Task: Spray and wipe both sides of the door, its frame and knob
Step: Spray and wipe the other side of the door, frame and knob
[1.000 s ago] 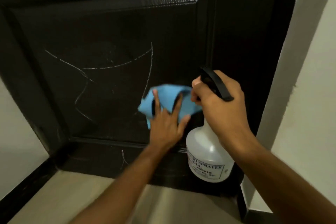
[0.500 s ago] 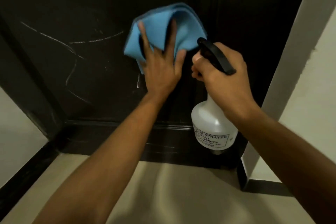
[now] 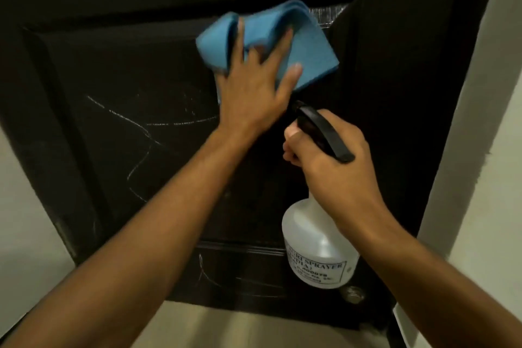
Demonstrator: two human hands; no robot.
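**A:** The left hand (image 3: 254,87) was flat on the blue cloth (image 3: 308,48), fingers spread straight, pressing it to the dark door (image 3: 127,70) at the top right corner of the recessed panel.

**B:** And the right hand (image 3: 336,167) was wrapped round the neck of the spray bottle (image 3: 316,251), just below and beside the left wrist, black trigger (image 3: 324,133) on top.

**A:** The risk, I'd say, was that cloth. Bunched in loose folds, it could have slid out from under an open palm and dropped.

**B:** Agreed. The nozzle also sat near the left forearm; a stray squeeze might have wetted the arm instead of the wood.

**A:** The surface looked tricky too. Pale scratch-like lines (image 3: 135,127) crossed the panel; whether they'd wipe off, I couldn't tell.

**B:** Raised mouldings (image 3: 243,248) edged it, and grime could have hidden in those grooves.

**A:** Around it: a pale wall (image 3: 480,178) to the right, light flooring (image 3: 268,325) below, and a small round metal fitting (image 3: 353,294) near the door's foot.
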